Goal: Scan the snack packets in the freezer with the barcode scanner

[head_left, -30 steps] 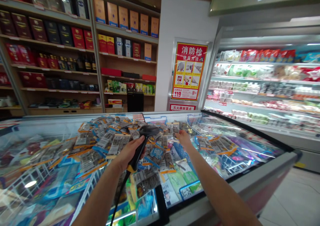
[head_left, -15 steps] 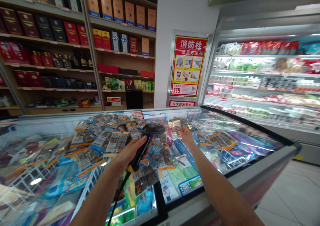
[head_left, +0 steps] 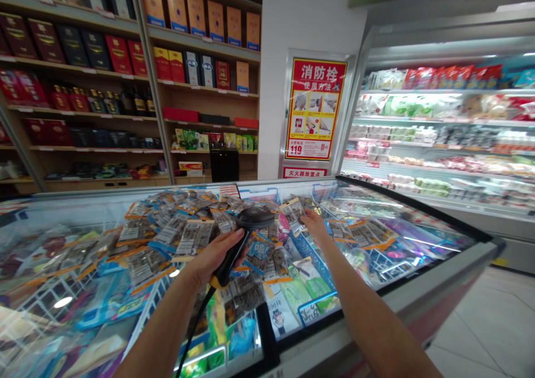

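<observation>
My left hand (head_left: 220, 253) is wrapped round the handle of a black barcode scanner (head_left: 256, 217), whose cable trails down towards me. The scanner's head points away to the right, over a heap of small snack packets (head_left: 194, 236) with orange or blue edges. In my right hand (head_left: 314, 226), fingers and thumb pinch the edge of one clear snack packet (head_left: 293, 213) with a printed label. That packet is held tilted, a short way right of the scanner head. A blue-fronted packet (head_left: 259, 252) lies just beneath the scanner.
The packets lie on the glass top of a chest freezer (head_left: 451, 266), with wire baskets and bagged goods below the glass. Behind it stand wooden shelves (head_left: 209, 88) of boxes, a red hydrant sign (head_left: 317, 107) and a lit chiller (head_left: 438, 121). Tiled floor (head_left: 493, 316) shows at right.
The packet in my right hand has tilted and turned slightly. My left hand and the scanner have shifted only a little to the left.
</observation>
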The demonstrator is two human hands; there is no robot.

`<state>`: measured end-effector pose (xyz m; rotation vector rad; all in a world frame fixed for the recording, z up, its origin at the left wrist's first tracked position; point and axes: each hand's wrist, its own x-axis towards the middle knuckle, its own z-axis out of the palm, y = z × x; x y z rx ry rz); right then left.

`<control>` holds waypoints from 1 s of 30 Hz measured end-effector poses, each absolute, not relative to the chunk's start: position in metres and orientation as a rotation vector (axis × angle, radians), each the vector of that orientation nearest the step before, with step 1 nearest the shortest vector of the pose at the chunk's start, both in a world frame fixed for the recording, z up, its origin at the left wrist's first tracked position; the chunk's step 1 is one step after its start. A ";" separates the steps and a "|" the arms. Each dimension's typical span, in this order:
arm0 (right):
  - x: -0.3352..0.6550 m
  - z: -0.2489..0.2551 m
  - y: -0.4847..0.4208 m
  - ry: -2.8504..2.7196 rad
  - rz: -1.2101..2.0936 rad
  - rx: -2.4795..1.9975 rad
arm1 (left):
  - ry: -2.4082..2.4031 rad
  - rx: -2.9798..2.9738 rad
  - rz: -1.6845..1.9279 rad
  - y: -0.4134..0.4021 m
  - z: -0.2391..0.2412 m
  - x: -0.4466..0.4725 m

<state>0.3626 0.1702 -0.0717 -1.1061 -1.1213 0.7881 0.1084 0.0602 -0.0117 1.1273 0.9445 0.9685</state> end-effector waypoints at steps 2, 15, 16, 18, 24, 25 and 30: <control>0.361 -0.072 0.170 -1.146 0.774 -1.127 | 0.951 1.135 0.965 0.060 -0.013 0.108; 0.394 -0.065 0.165 -1.233 0.313 -1.717 | 0.987 1.166 1.014 0.060 -0.008 0.106; 0.399 -0.064 0.163 -1.228 0.274 -1.777 | 0.988 1.157 1.021 0.061 -0.008 0.105; 0.408 -0.064 0.159 -1.205 0.208 -1.898 | 0.987 1.133 1.031 0.062 -0.009 0.103; 0.432 -0.065 0.150 -1.157 0.033 -2.104 | 0.975 1.093 1.051 0.062 -0.007 0.101; 0.436 -0.066 0.149 -1.147 0.007 -2.120 | 0.975 1.086 1.053 0.061 -0.007 0.102; 0.446 -0.069 0.144 -1.108 -0.100 -2.133 | 1.001 1.072 1.069 0.059 -0.003 0.099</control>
